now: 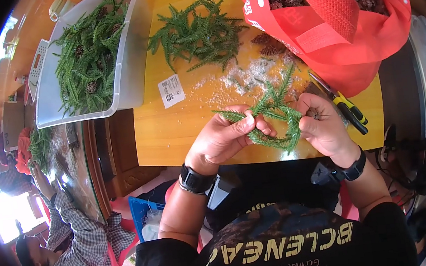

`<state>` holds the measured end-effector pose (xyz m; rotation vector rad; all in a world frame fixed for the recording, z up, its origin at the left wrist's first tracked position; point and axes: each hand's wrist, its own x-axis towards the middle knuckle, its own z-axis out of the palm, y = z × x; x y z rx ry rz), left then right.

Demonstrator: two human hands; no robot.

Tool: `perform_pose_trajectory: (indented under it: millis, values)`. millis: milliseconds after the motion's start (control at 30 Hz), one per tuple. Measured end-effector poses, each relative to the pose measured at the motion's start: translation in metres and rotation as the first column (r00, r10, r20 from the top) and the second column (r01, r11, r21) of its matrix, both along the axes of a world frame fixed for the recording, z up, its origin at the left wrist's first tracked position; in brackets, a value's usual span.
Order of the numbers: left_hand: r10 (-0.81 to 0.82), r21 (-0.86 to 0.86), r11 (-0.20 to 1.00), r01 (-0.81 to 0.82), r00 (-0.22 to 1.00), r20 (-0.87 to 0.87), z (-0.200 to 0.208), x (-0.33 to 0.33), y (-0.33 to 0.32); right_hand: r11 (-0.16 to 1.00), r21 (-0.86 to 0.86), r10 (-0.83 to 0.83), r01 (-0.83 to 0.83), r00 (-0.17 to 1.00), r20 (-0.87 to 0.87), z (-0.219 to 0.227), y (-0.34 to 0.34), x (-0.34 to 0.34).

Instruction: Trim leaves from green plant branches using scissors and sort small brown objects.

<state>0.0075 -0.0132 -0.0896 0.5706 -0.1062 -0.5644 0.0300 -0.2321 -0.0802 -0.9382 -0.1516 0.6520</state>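
Over the near edge of the wooden table, a green artificial pine sprig point(294, 132) is bent into a small ring. My left hand point(227, 137) pinches its left side between thumb and fingers, where the stems cross. On the ring's right side, my right hand point(325, 125) closes its thumb and fingertips on the same sprig. Something thin, dark and spiky point(316, 115) shows within the curl of the right fingers; its kind is unclear. Beyond the hands lies a loose pile of similar pine sprigs point(195, 34), with pinecones point(269, 46) beside it.
White flakes point(254, 75) are scattered on the yellow table point(170, 133) near a white label point(171, 91). Yellow-black scissors point(345, 108) lie right. A red bag point(342, 58) holds pinecones; a clear bin point(127, 85) holds pine sprigs. Another person point(77, 240) works at left.
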Motion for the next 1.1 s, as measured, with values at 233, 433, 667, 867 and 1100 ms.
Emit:
perform_pose_trajectory:
  millis: [233, 433, 667, 867, 1100]
  values:
    - [-0.014, 0.027, 1.000, 0.014, 1.000, 0.003, 0.008, -0.001, -0.002, 0.998, -0.053, -0.030, 0.029, 0.999, -0.033, 0.007, 0.001, 0.003]
    - [-0.006, 0.129, 0.992, 0.014, 0.998, -0.062, 0.002, 0.001, 0.001, 1.000, -0.012, -0.011, 0.011, 0.999, -0.040, 0.008, 0.001, -0.002]
    - [-0.028, 0.154, 0.988, 0.032, 0.999, -0.029, 0.005, 0.001, 0.002, 0.998, -0.065, -0.010, 0.007, 0.999, -0.037, 0.012, 0.002, 0.001]
    - [-0.048, 0.164, 0.985, 0.049, 0.999, -0.014, 0.004, 0.001, 0.001, 0.997, -0.072, -0.012, 0.009, 0.999, -0.041, 0.006, 0.001, 0.000]
    - [-0.071, 0.176, 0.982, 0.071, 0.997, -0.002, 0.005, 0.002, 0.003, 0.998, -0.068, -0.010, 0.007, 0.999, -0.043, 0.008, 0.002, -0.001]
